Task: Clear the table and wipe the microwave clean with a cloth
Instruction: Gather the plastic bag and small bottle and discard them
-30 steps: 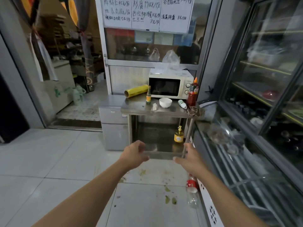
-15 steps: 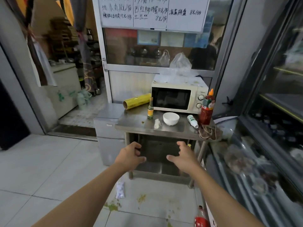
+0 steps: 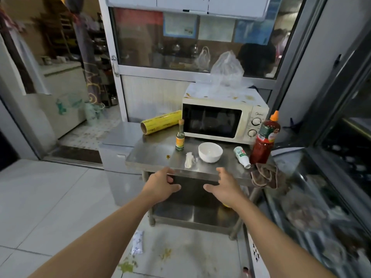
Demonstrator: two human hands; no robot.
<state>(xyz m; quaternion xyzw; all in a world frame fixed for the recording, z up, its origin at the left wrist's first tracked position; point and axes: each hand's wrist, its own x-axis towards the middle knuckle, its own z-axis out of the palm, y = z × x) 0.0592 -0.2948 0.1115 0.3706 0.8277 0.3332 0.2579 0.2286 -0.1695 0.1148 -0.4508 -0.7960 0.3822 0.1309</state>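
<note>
Two bare hands are hanging out in front of a small stainless steel tabletop [image 3: 156, 155], and neither one is holding anything. The left hand [image 3: 160, 182] is sitting just at the front edge with its fingers [image 3: 170, 178] loosely curled and the thumb sticking out toward the middle. The right hand [image 3: 224, 184] is mirroring it near the same edge, fingers [image 3: 222, 171] relaxed and a bit spread, thumb pointing left. Can't really tell if either is actually touching the metal.

A cream microwave [image 3: 224, 121] is taking up the back right part of the tabletop, door closed, with yellowish splatters all over its top and a crumpled clear plastic bag [image 3: 227, 69] sitting up there. A brown cloth [image 3: 265, 175] is draping over the front right corner. Just behind it a tall red sauce bottle [image 3: 265, 140] with an orange cap is standing upright at the right edge, and a little white bottle [image 3: 242, 156] is lying on its side beside it. A white bowl [image 3: 210, 152] is sitting about mid-tabletop, with a crumpled white tissue [image 3: 189, 159] just left of it and a small glass bottle with a yellow label [image 3: 180, 137] standing behind that. A yellow roll of cling film [image 3: 161, 122] is lying at the back left corner, and a small brown drip [image 3: 167, 156] is showing nearer the left edge.

Down on the floor tiles there's a white packet [image 3: 137, 241] and some greenish spills [image 3: 127, 266].
</note>
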